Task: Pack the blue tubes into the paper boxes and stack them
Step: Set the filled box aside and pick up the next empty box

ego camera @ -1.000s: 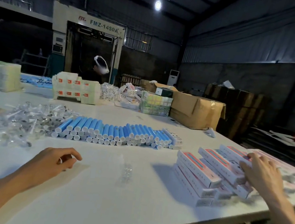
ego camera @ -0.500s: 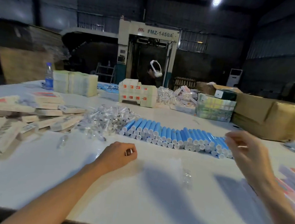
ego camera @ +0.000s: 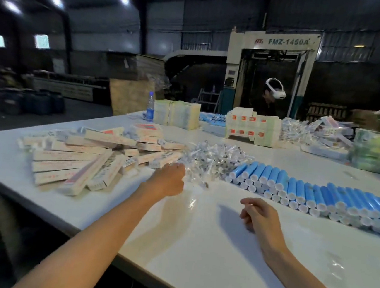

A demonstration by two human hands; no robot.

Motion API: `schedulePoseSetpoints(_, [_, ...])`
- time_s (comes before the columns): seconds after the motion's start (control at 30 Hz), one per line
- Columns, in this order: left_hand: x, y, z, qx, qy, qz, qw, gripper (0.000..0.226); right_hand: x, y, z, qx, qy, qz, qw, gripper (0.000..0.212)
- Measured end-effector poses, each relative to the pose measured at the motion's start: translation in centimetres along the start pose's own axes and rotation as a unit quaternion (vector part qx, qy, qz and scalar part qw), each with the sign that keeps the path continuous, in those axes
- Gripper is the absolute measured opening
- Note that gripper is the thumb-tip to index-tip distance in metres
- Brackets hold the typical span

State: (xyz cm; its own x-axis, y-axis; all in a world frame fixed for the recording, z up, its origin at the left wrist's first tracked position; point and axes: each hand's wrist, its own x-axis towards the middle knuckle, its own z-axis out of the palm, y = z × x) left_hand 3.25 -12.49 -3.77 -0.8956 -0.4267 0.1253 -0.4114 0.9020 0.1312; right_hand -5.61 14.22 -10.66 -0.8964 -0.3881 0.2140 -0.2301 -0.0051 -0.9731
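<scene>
Blue tubes (ego camera: 316,193) with white caps lie in a long stacked row on the white table (ego camera: 219,253), right of centre. A loose heap of flat paper boxes (ego camera: 75,161) with red print lies at the left. Between them sits a pile of clear plastic pieces (ego camera: 213,160). My left hand (ego camera: 168,179) reaches to where the box heap meets the plastic pile, fingers curled loosely downward; its fingertips are hidden and nothing shows in its hold. My right hand (ego camera: 259,215) hovers over the bare table in front of the tubes, fingers loosely curled and holding nothing.
At the far side stand a water bottle (ego camera: 150,106), a pale carton stack (ego camera: 175,117), a white and red box stack (ego camera: 252,127) and a green bundle (ego camera: 377,155). A person wearing a headset (ego camera: 270,98) stands behind. The table's near edge runs diagonally at lower left.
The view swung left, from the packed boxes on the right to the flat box heap. My right hand left the packed boxes and came to the table's middle. My left hand reached forward.
</scene>
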Motion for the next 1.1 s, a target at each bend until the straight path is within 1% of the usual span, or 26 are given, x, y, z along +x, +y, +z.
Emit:
schedulePoseSetpoints(0.1, [-0.8, -5.8, -1.9, 0.084, 0.076, -0.1, 0.989, 0.051, 0.4, 0.3, -0.1, 0.016, -0.011, -0.004, 1.0, 0.025])
schedulePoseSetpoints(0.17, [-1.5, -9.2, -3.1, 0.117, 0.125, -0.179, 0.969, 0.047, 0.6, 0.4, 0.2, 0.02, -0.017, -0.011, 1.0, 0.025])
schedulePoseSetpoints(0.2, [-1.9, -10.4, -3.6, 0.122, 0.127, -0.219, 0.96, 0.044, 0.7, 0.5, 0.4, 0.019, -0.02, -0.014, 1.0, 0.026])
schedulePoseSetpoints(0.27, [-2.7, -12.1, -3.8, 0.143, 0.088, -0.273, 0.947, 0.049, 0.8, 0.5, 0.5, 0.014, -0.027, -0.018, 0.999, 0.027])
schedulePoseSetpoints(0.37, [-3.6, -13.0, -2.8, 0.226, 0.036, -0.274, 0.934, 0.061, 0.9, 0.5, 0.7, 0.013, -0.034, -0.023, 0.999, 0.028])
schedulePoseSetpoints(0.4, [-3.9, -13.0, -2.5, 0.246, 0.024, -0.272, 0.93, 0.061, 0.8, 0.5, 0.6, 0.013, -0.034, -0.023, 0.999, 0.028])
schedulePoseSetpoints(0.47, [-4.1, -13.1, -2.1, 0.263, 0.013, -0.264, 0.928, 0.045, 0.7, 0.4, 0.5, 0.012, -0.033, -0.023, 0.999, 0.028])
schedulePoseSetpoints(0.5, [-4.2, -13.2, -2.0, 0.249, 0.017, -0.265, 0.932, 0.036, 0.6, 0.3, 0.5, 0.011, -0.032, -0.024, 0.999, 0.028])
schedulePoseSetpoints(0.57, [-4.2, -13.7, -1.5, 0.173, 0.055, -0.262, 0.948, 0.03, 0.5, 0.2, 0.5, 0.008, -0.035, -0.024, 0.999, 0.027])
schedulePoseSetpoints(0.6, [-4.1, -14.2, -1.1, 0.122, 0.081, -0.255, 0.956, 0.034, 0.5, 0.1, 0.5, 0.005, -0.037, -0.026, 0.999, 0.027])
schedulePoseSetpoints(0.63, [-4.0, -14.4, -0.9, 0.078, 0.099, -0.246, 0.961, 0.042, 0.5, 0.0, 0.6, 0.002, -0.039, -0.026, 0.999, 0.027])
schedulePoseSetpoints(0.7, [-4.0, -14.0, -0.9, 0.018, 0.088, -0.216, 0.972, 0.061, 0.4, -0.1, 0.7, -0.004, -0.037, -0.025, 0.999, 0.027])
schedulePoseSetpoints(0.77, [-3.7, -12.6, -1.0, -0.073, 0.088, -0.18, 0.977, 0.066, 0.4, -0.1, 0.7, -0.005, -0.036, -0.024, 0.999, 0.026])
schedulePoseSetpoints(0.8, [-3.5, -11.5, -1.1, -0.13, 0.104, -0.161, 0.973, 0.07, 0.4, -0.2, 0.7, -0.004, -0.036, -0.024, 0.999, 0.026])
schedulePoseSetpoints(0.87, [-3.1, -8.7, -1.4, -0.205, 0.149, -0.117, 0.96, 0.086, 0.3, -0.2, 0.7, -0.003, -0.035, -0.023, 0.999, 0.026])
schedulePoseSetpoints(0.9, [-2.9, -7.0, -1.5, -0.239, 0.162, -0.092, 0.953, 0.091, 0.3, -0.2, 0.6, -0.004, -0.033, -0.023, 0.999, 0.026])
schedulePoseSetpoints(0.93, [-2.8, -5.2, -1.7, -0.292, 0.16, -0.069, 0.94, 0.089, 0.2, -0.2, 0.6, -0.006, -0.032, -0.023, 0.999, 0.026])
schedulePoseSetpoints(0.97, [-2.6, -3.3, -2.0, -0.368, 0.142, -0.055, 0.917, 0.085, 0.2, -0.2, 0.6, -0.01, -0.031, -0.025, 0.999, 0.026])
schedulePoseSetpoints(1.03, [-2.1, 0.3, -2.1, -0.507, 0.084, -0.052, 0.856, 0.07, 0.1, -0.4, 0.6, -0.021, -0.028, -0.033, 0.999, 0.026])
schedulePoseSetpoints(1.07, [-1.7, 1.9, -2.0, -0.547, 0.062, -0.047, 0.833, 0.062, 0.0, -0.7, 0.6, -0.03, -0.023, -0.037, 0.999, 0.025])
schedulePoseSetpoints(1.1, [-1.3, 3.4, -1.6, -0.566, 0.05, -0.033, 0.822, 0.056, 0.0, -1.1, 0.5, -0.041, -0.015, -0.041, 0.998, 0.025])
